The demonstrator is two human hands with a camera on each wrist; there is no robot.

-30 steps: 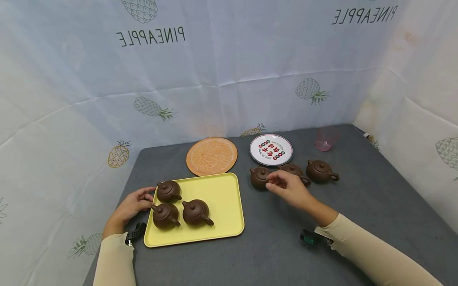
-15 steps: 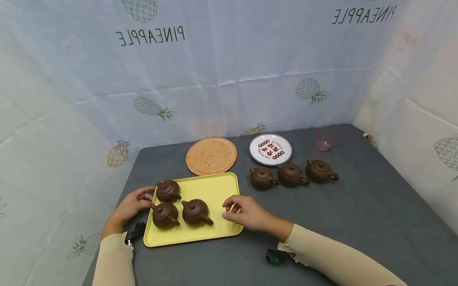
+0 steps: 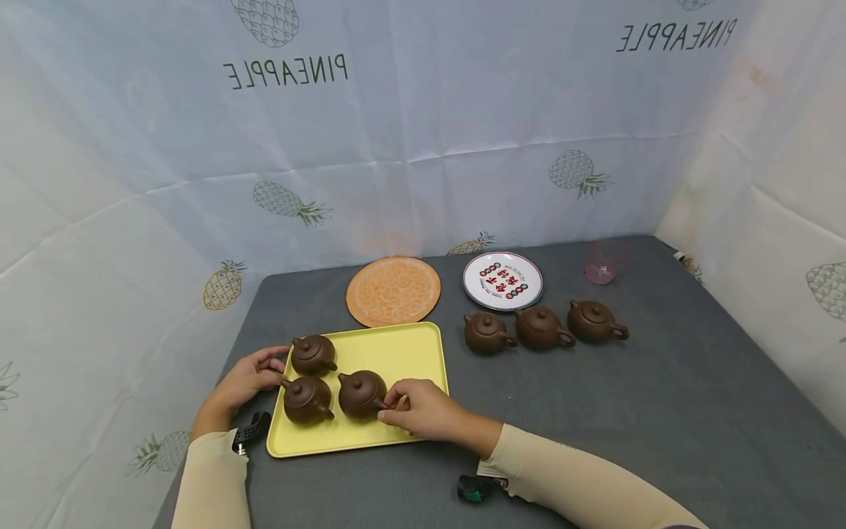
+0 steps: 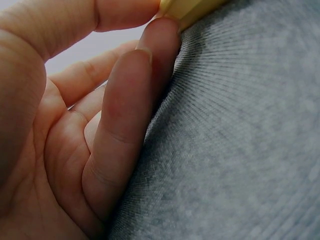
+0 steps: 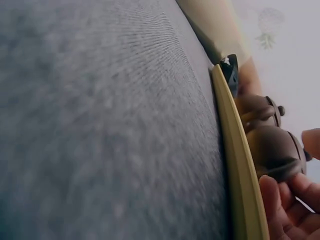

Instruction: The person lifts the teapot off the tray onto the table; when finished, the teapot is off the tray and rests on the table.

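Observation:
Three dark brown teapots stand on a yellow tray [image 3: 410,353]: a back-left teapot [image 3: 313,355], a front-left teapot [image 3: 307,401] and a right-hand teapot [image 3: 361,395]. My left hand [image 3: 241,383] grips the tray's left rim, thumb and fingertips meeting at its yellow edge in the left wrist view. Over the tray's right part, my right hand [image 3: 426,413] has its thumb and fingertips around the handle of the right-hand teapot. In the right wrist view a fingertip is right at that handle [image 5: 281,170], while the thumb [image 5: 312,142] stands apart from it.
Right of the tray, three more brown teapots [image 3: 486,333] stand in a slanting row. Behind are an orange round mat [image 3: 393,291], a white plate with red print [image 3: 503,281] and a pink clear cup [image 3: 603,264]. A pineapple-print cloth [image 3: 396,198] hangs around the grey table.
My right hand has left the leftmost teapot of the right-hand row and moved left and nearer, to the tray teapot's handle. My left hand has stayed at the tray rim.

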